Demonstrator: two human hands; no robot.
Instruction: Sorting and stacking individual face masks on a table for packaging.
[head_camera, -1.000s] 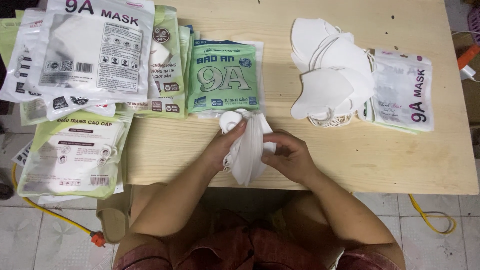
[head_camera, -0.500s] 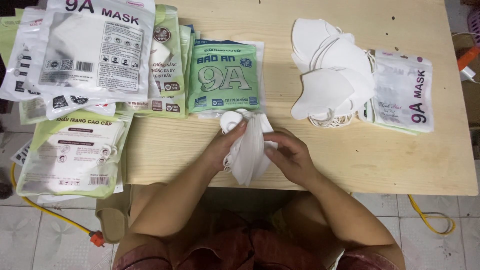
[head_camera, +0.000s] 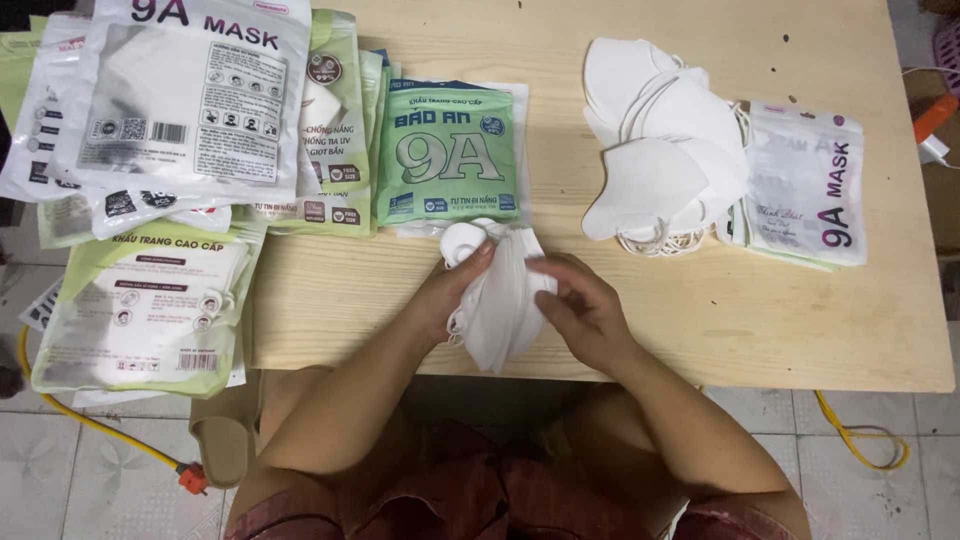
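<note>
Lap: person seated at near edge of worktop (head_camera: 700, 330), dark red garment over knees, forearms reaching up over the edge.
Left hand (head_camera: 450, 295): fingers closed on left side of a bundle of folded white masks (head_camera: 500, 310), thumb pressing its upper part.
Right hand (head_camera: 580, 315): fingers curled, fingertips pinching right edge of the same bundle; grasping it.
Bundle position: held upright between both hands, over the near-centre edge of the worktop; whether its lower tip touches the wood cannot be told. Ear loops curl out at its top left.
Floor, left: yellow cable (head_camera: 90, 420) with orange plug end beside a sandal (head_camera: 222, 440) on pale tiles.
Floor, right: second yellow cable loop (head_camera: 860, 440) under the worktop edge.
Near left: light green mask packets (head_camera: 140, 310) overhanging the worktop's left edge.
Centre, beyond hands: green mask packet (head_camera: 450, 155) lying flat, just behind the bundle.
Far left: white mask packets (head_camera: 190, 100) stacked over further green ones.
Far right: pile of loose white masks (head_camera: 660, 160), overlapping; just beside it a white packet (head_camera: 810, 185) lying sideways.
</note>
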